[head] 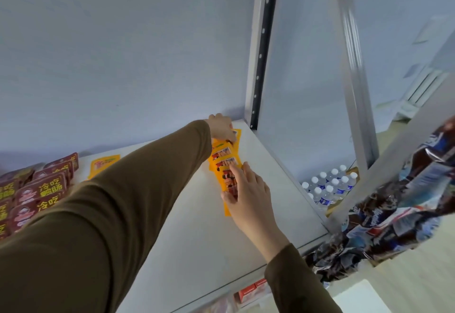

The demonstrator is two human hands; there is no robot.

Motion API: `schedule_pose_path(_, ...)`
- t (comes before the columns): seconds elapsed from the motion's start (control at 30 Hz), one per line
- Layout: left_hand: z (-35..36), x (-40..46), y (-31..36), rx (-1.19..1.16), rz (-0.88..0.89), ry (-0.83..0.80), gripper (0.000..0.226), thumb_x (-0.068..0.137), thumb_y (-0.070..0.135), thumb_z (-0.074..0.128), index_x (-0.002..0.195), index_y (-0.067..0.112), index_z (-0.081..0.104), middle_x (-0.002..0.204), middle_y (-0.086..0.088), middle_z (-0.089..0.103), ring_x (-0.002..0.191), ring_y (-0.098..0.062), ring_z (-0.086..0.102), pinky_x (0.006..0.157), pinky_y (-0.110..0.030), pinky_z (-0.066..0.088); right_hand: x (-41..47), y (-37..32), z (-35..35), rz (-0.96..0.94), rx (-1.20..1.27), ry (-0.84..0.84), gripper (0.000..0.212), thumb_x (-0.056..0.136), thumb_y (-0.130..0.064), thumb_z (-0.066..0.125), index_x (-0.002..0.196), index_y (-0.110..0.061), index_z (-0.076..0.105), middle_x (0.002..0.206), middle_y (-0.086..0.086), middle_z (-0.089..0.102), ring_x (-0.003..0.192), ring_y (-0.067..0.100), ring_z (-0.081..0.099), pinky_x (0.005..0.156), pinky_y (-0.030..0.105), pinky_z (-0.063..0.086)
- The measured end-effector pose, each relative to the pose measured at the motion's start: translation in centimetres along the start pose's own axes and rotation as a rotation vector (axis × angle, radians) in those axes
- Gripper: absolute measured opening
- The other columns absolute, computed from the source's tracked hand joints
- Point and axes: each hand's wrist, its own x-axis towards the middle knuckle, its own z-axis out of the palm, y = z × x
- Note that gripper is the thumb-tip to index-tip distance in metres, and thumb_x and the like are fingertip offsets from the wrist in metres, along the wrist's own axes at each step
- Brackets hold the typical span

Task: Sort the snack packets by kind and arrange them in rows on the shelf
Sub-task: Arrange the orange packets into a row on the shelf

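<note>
Yellow packets [225,162]: I see an overlapping row on the white shelf [197,226], near its back right corner
Left hand [221,128]: fingers curled, pinching the row's far packet
Right hand [246,189]: fingers straight, pressing the near packets
Red packets [37,189]: stacked at far left; one loose yellow packet [103,163] beside them

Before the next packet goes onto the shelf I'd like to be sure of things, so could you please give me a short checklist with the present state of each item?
1. Yellow packets in one overlapping row: ok.
2. Left hand on the row's far end: ok.
3. Right hand on the near end, fingers flat: ok.
4. Stray yellow packet joined to the row: not ok, lies apart.
5. Red packets kept separate, at left: ok.
6. Bare shelf in front for more: ok.
</note>
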Motion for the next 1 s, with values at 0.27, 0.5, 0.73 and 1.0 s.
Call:
schedule_pose_path(0.27, -0.5, -4.7, -5.2, -1.172, -0.07, -0.07, 0.046, 0.089, 0.025, 0.078, 0.127, 0.012, 0.056, 0.116, -0.012, 0.069, 0.095, -0.02, 0.069, 0.075, -0.028, 0.057, 0.2, 0.0, 0.3, 0.056, 0.114, 0.041, 0.084, 0.096, -0.051, 0.056, 0.159, -0.023, 0.009, 0.165, 0.007, 0.021, 0.149, 0.026, 0.027, 0.121, 0.04, 0.023)
schedule_pose_path(0.5, 2.7, -10.6, -4.8, -1.664, 0.122, -0.151, 0.036, 0.098, 0.015, 0.063, 0.133, 0.01, 0.059, 0.123, -0.012, 0.07, 0.109, -0.027, 0.069, 0.091, -0.042, 0.058, 0.7, -0.5, 0.7, 0.119, 0.149, 0.142, 0.092, 0.089, -0.042, 0.064, 0.159, -0.022, 0.009, 0.139, 0.003, 0.045, 0.126, 0.023, 0.04, 0.106, 0.04, 0.035)
schedule_pose_path(0.73, 4.9, -13.3, -4.1, -1.625, 0.029, -0.007, 0.069, 0.091, -0.016, 0.058, 0.147, 0.019, 0.039, 0.123, -0.015, 0.068, 0.106, -0.033, 0.069, 0.088, -0.051, 0.058, 0.6, -0.9, 0.7, 0.079, 0.291, 0.157, 0.093, 0.086, -0.04, 0.072, 0.158, -0.026, 0.014, 0.129, 0.004, 0.042, 0.116, 0.019, 0.042, 0.093, 0.034, 0.042)
schedule_pose_path(1.0, 3.3, -17.7, -9.3, -1.553, -0.124, 0.23, 0.068, 0.088, -0.01, 0.068, 0.141, 0.021, 0.039, 0.107, -0.009, 0.074, 0.089, -0.025, 0.074, 0.065, -0.037, 0.061, -0.3, -6.5, 2.1, 0.018, 0.667, -0.024, 0.097, 0.085, -0.031, 0.078, 0.157, -0.032, 0.014, 0.124, -0.011, 0.03, 0.122, 0.015, 0.048, 0.097, 0.04, 0.053)
